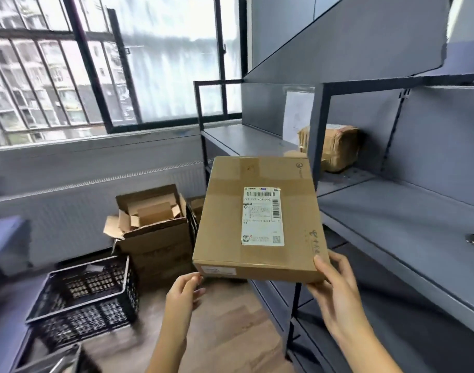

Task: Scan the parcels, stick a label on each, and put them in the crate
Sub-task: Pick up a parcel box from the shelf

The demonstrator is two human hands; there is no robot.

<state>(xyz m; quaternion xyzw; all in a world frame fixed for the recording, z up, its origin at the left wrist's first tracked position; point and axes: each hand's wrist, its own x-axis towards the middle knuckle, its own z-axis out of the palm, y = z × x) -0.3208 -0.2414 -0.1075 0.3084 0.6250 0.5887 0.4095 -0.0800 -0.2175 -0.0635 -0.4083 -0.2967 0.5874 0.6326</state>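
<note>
A flat brown cardboard parcel (260, 219) is held up at mid-frame, its top face toward me with a white shipping label (261, 215) stuck on it. My right hand (335, 294) grips the parcel's near right corner, thumb on top. My left hand (184, 294) is at the near left corner, fingertips at the box's lower edge; whether it grips is unclear. A black plastic crate (82, 297) stands on the floor at lower left, well below and left of the parcel.
Grey metal shelving (392, 216) fills the right side; a wrapped brown parcel (330, 146) sits on a shelf behind the held box. Open cardboard boxes (152, 227) are stacked by the radiator under the window. Wooden floor lies between crate and shelves.
</note>
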